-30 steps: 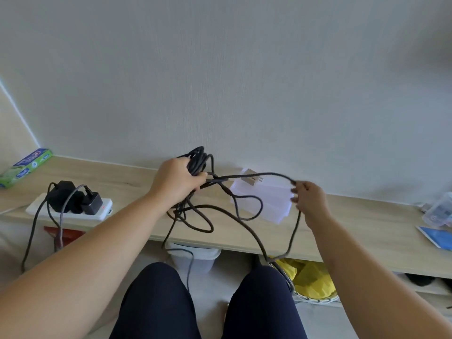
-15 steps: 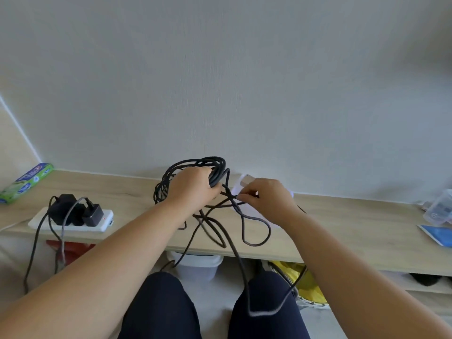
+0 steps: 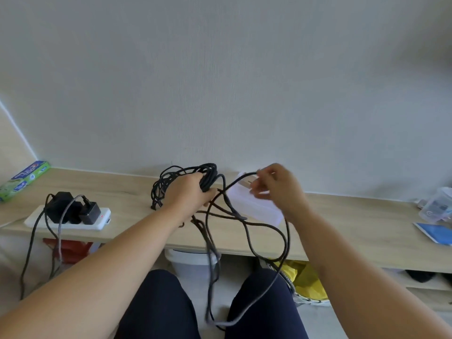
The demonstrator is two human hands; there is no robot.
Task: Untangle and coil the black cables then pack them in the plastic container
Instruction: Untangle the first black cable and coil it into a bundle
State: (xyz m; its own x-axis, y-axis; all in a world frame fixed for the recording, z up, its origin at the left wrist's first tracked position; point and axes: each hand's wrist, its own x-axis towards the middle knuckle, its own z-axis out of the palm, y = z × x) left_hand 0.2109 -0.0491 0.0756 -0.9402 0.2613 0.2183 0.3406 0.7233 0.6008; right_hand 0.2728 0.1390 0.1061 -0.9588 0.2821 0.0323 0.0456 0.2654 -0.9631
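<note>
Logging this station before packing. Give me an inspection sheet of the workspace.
Surface: wooden shelf against a wall.
Job's things: black cables partly coiled, loose loops hanging below the shelf edge; plastic container on the shelf.
Clutter: green box, blue sheet, clear tub.
Grippers: left hand grips the coil; right hand pinches one strand.
Cables: power strip with black adapters, leads drooping off the edge.
Surroundings: yellow bag, white bin below.

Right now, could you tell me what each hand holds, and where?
The left hand grips the black cables by their coiled bundle; the right hand pinches a loose strand running off it.
</note>
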